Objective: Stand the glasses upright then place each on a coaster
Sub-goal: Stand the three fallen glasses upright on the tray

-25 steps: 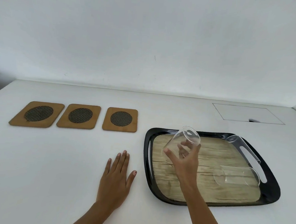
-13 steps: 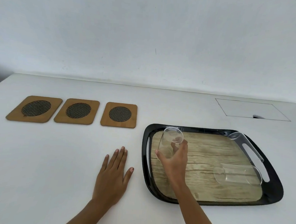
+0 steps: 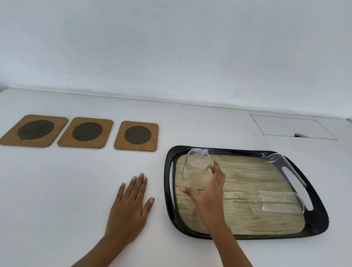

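Note:
Three wooden coasters with dark mesh centres lie in a row at the left: left coaster [image 3: 34, 129], middle coaster [image 3: 86, 132], right coaster [image 3: 137, 135]. A black tray [image 3: 318, 224] with a wood-look floor sits to the right. One clear glass [image 3: 195, 167] stands on end at the tray's left side, and my right hand [image 3: 208, 193] curls around it, thumb at its base, fingers on its right side. A second glass [image 3: 276, 203] lies on its side at the front right. A third glass [image 3: 284, 169] leans along the right rim. My left hand [image 3: 129, 209] rests flat on the table.
The white table [image 3: 64, 188] meets a white wall at the back. A rectangular hatch outline [image 3: 291, 126] is set in the tabletop behind the tray.
My right hand has swung the held glass from a tilt in the air down onto its end on the tray's left side. The left hand has stayed flat.

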Available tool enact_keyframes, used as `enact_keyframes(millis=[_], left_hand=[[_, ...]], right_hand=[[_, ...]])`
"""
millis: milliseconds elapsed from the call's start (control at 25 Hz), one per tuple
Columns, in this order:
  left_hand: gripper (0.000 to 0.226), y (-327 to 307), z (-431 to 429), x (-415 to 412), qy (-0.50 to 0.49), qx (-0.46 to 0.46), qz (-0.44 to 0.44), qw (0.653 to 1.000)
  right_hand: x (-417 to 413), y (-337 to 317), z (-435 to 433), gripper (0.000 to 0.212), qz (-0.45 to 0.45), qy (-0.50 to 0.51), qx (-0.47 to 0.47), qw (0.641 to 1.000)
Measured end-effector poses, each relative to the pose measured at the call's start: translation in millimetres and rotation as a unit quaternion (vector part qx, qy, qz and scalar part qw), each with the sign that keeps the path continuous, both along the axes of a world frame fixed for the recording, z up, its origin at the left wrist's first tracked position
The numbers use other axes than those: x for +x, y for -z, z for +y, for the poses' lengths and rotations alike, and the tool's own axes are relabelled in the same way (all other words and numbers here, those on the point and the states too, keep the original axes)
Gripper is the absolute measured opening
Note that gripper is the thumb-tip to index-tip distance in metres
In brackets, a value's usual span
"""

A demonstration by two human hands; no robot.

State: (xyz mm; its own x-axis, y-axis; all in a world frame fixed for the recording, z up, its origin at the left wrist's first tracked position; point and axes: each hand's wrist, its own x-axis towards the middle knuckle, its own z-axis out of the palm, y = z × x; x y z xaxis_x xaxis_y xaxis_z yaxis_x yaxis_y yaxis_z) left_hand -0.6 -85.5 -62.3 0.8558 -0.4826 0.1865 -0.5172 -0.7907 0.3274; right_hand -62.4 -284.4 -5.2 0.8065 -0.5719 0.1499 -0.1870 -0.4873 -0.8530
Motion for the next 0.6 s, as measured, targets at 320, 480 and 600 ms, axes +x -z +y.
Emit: enact_keyframes(millis=[320, 480, 600], left_hand=[[0.079, 2.4, -2.3, 1.0, 0.001, 0.008, -0.001, 1.000], [0.081, 1.6, -1.9, 0.8, 0.001, 0.013, -0.005, 1.000], [0.081, 1.4, -0.9, 1.4, 0.000, 0.019, -0.005, 1.000]], right_hand=[[-95.8, -22.4, -111.8, 0.080, 0.033, 0.002, -0.317, 0.948], [-117.0, -20.3, -150.8, 0.101, 0.175, -0.039, -0.374, 0.910], [-120.4, -15.8, -162.7, 0.103, 0.254, -0.048, -0.400, 0.879]])
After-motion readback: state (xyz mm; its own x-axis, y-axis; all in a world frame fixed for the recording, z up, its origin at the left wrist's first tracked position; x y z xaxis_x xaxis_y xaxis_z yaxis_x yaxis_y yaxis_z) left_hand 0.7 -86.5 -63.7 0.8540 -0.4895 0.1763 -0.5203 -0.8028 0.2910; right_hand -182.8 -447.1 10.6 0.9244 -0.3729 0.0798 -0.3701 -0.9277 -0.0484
